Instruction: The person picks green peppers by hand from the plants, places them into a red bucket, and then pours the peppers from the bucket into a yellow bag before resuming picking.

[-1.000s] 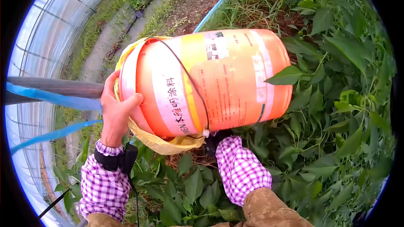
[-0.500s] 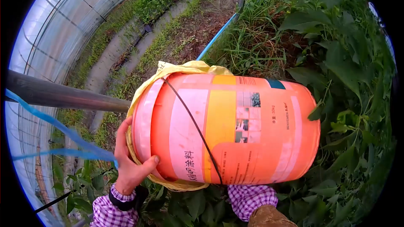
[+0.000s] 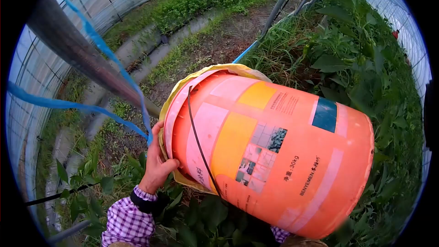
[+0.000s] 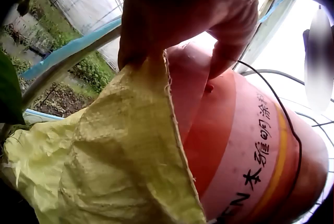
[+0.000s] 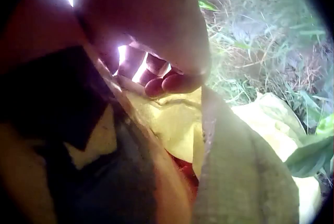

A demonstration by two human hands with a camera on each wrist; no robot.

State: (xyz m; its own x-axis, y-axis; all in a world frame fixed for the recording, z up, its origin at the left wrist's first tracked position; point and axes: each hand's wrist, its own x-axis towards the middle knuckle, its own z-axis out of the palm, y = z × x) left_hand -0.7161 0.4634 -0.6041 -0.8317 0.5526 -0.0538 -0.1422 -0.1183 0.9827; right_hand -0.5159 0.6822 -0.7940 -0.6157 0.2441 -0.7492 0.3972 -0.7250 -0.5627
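Observation:
A big orange bucket [image 3: 274,155] with pink and yellow label panels lies tipped on its side in the air, its bottom toward me at the lower right. A yellow woven bag [image 3: 215,69] lines its mouth and folds over the rim. My left hand [image 3: 162,155] grips the rim and bag at the left, thumb on the outer wall; the left wrist view shows the hand [image 4: 177,20] curled over the bag [image 4: 115,156]. My right hand [image 5: 156,73] is hidden under the bucket in the head view. In the right wrist view its fingers curl over the bag-covered rim.
A grey metal pole [image 3: 87,59] with blue straps [image 3: 114,61] slants across the left. The plastic greenhouse wall [image 3: 27,77] stands beyond it. Leafy green plants [image 3: 366,64] crowd the right side. A dirt path [image 3: 215,41] and concrete gutter [image 3: 151,55] run ahead.
The bucket has swung so its bottom points down to the right and nearer to me. My view has lifted toward the far end of the greenhouse. Both hands keep their hold.

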